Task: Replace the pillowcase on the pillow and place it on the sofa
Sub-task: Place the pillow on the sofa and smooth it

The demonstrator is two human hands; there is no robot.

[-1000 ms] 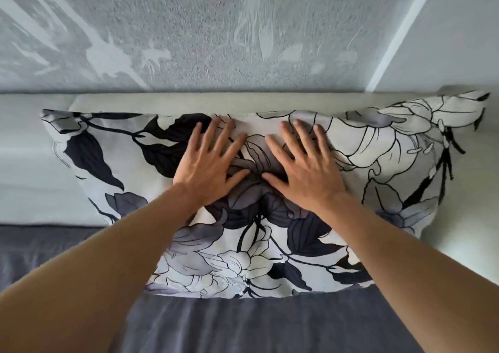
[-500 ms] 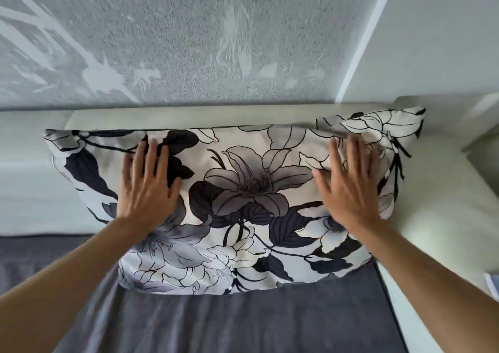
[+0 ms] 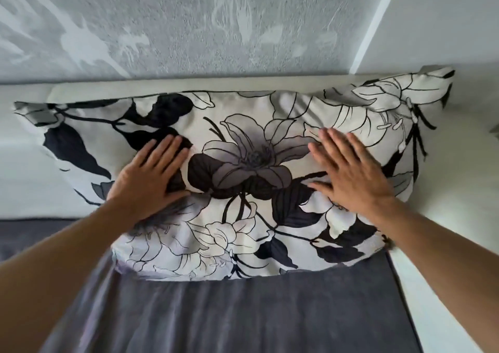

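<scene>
The pillow (image 3: 243, 169) wears a white pillowcase printed with large black and grey flowers. It leans upright against the pale backrest (image 3: 113, 91) of the sofa, its lower edge on the dark grey seat (image 3: 243, 312). My left hand (image 3: 151, 180) lies flat on the pillow's left half, fingers straight and together. Flat on the right half is my right hand (image 3: 348, 174), fingers straight. Both palms press the fabric; neither grips it.
A textured grey wall (image 3: 216, 23) rises behind the sofa, with a white corner strip (image 3: 375, 26) at the right. The sofa's pale armrest (image 3: 445, 231) borders the seat on the right.
From the pillow's middle, both hands slid outward to its left and right halves and now sit slightly nearer the centre again. The pillow stays against the backrest.
</scene>
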